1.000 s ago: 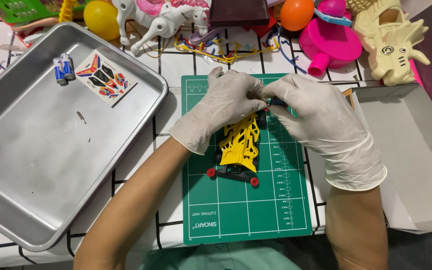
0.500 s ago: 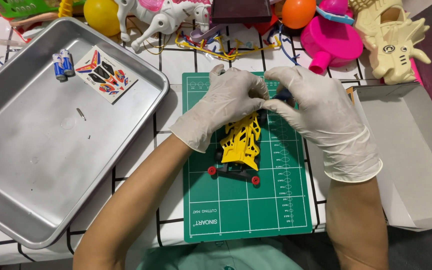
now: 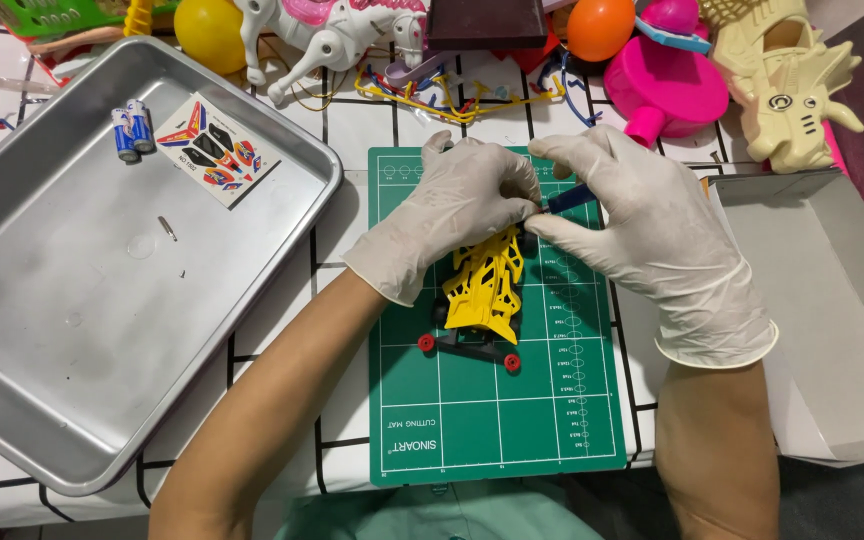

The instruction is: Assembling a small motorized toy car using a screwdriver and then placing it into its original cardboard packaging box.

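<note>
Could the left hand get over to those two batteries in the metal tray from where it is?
Probably yes: the left hand rests on the yellow toy car, and nothing stands between it and the batteries in the open tray.

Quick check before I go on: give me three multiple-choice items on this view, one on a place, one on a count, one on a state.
1. The yellow toy car sits on:
A) the green cutting mat
B) the metal tray
C) the grey box

2. Batteries in the tray:
A) none
B) two
C) five

3. The left hand and right hand are:
A) bare
B) gloved
C) off the car

Answers:
1. A: the car rests on the mat.
2. B: two lie by the sticker sheet.
3. B: both wear white gloves and meet at the car's front.
</note>
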